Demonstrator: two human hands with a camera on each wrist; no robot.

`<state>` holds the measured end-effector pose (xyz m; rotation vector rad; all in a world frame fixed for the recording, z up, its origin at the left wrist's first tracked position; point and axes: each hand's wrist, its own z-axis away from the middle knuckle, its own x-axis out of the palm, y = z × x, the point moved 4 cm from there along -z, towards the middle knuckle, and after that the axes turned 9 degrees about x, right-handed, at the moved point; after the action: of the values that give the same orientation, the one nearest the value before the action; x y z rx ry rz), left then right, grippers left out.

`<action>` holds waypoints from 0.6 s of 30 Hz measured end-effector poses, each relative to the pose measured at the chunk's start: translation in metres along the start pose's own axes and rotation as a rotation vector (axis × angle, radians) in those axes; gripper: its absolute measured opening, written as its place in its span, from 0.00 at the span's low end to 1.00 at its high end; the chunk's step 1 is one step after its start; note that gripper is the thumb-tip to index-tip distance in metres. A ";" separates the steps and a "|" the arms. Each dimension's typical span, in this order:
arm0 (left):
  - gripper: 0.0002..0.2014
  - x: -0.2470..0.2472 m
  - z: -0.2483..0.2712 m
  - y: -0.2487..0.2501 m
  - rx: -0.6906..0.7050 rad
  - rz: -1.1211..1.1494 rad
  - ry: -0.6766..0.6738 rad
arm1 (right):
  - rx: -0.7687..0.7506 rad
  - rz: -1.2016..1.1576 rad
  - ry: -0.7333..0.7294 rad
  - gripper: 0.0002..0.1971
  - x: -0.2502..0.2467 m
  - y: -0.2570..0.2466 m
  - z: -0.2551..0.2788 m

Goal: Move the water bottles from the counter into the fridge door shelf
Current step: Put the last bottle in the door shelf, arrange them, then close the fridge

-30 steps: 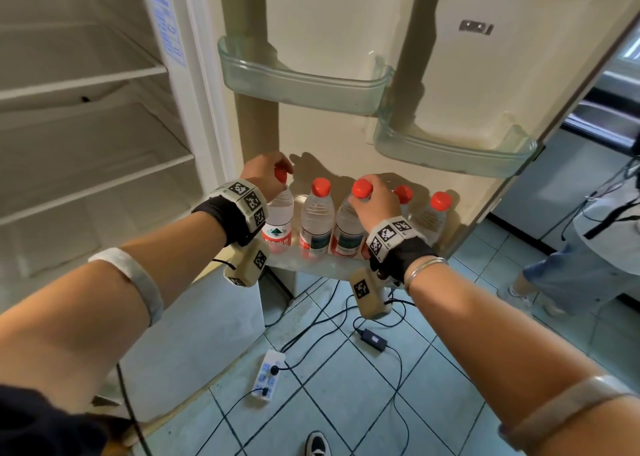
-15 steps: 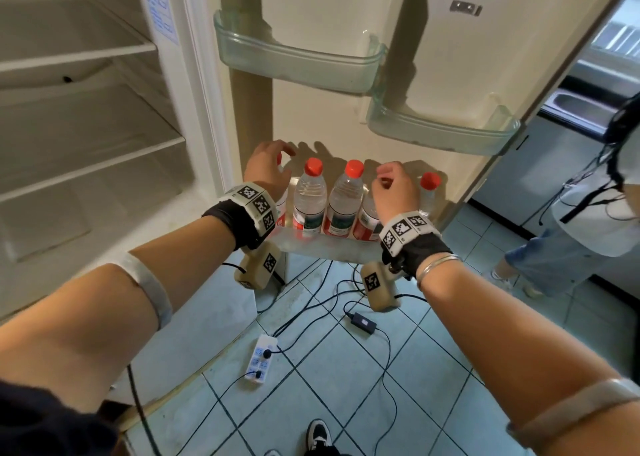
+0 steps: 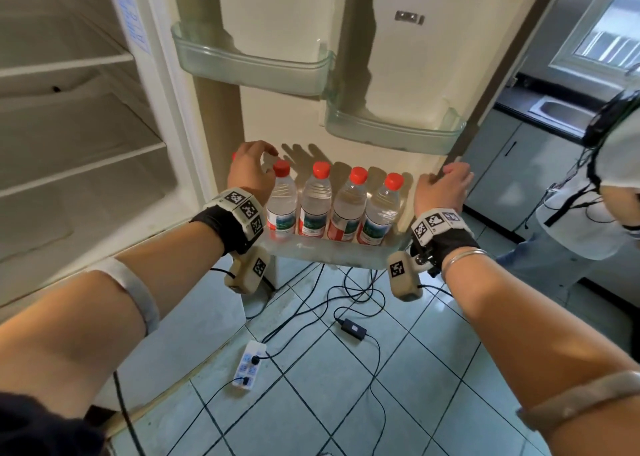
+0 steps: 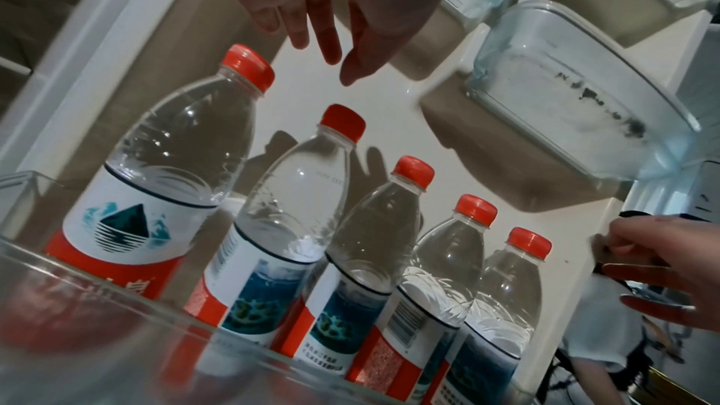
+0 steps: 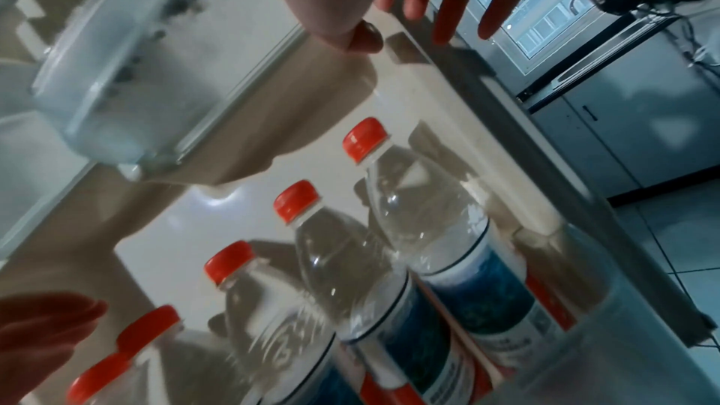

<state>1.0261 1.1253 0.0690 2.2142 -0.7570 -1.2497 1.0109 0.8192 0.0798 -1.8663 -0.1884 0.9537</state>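
Note:
Several clear water bottles (image 3: 314, 203) with red caps stand in a row in the bottom fridge door shelf (image 3: 332, 252). My left hand (image 3: 256, 158) hovers over the leftmost bottle (image 4: 167, 165), fingers relaxed, holding nothing; in the head view that bottle is mostly hidden behind it. In the left wrist view the fingers (image 4: 323, 42) hang loose above the caps. My right hand (image 3: 446, 178) grips the outer edge of the fridge door (image 3: 457, 151), to the right of the row. In the right wrist view its thumb (image 5: 350, 33) lies on the inner side.
Two empty clear door bins (image 3: 252, 64) (image 3: 394, 133) hang above the bottles. The open fridge's bare shelves (image 3: 79, 165) are on the left. A power strip (image 3: 249, 362) and cables lie on the tiled floor. Another person (image 3: 588, 213) stands at the right, by a counter with a sink (image 3: 554, 109).
Both hands have let go of the bottles. The right hand moved right onto the door's edge. The left hand lifted slightly off the leftmost cap.

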 end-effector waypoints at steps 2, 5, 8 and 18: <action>0.12 0.002 0.001 0.006 -0.017 -0.017 0.023 | 0.028 -0.060 0.014 0.17 -0.005 0.000 -0.016; 0.14 0.005 0.004 0.014 -0.037 -0.048 0.068 | 0.064 -0.152 -0.098 0.29 -0.002 -0.003 -0.035; 0.13 0.009 0.011 0.023 -0.071 -0.074 0.106 | 0.064 -0.197 -0.182 0.36 0.000 -0.004 -0.042; 0.15 0.003 0.040 0.039 -0.140 -0.138 0.092 | 0.096 -0.219 -0.212 0.30 -0.011 -0.011 -0.043</action>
<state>0.9835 1.0897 0.0736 2.2223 -0.4734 -1.2160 1.0359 0.7892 0.1034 -1.6181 -0.4579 0.9883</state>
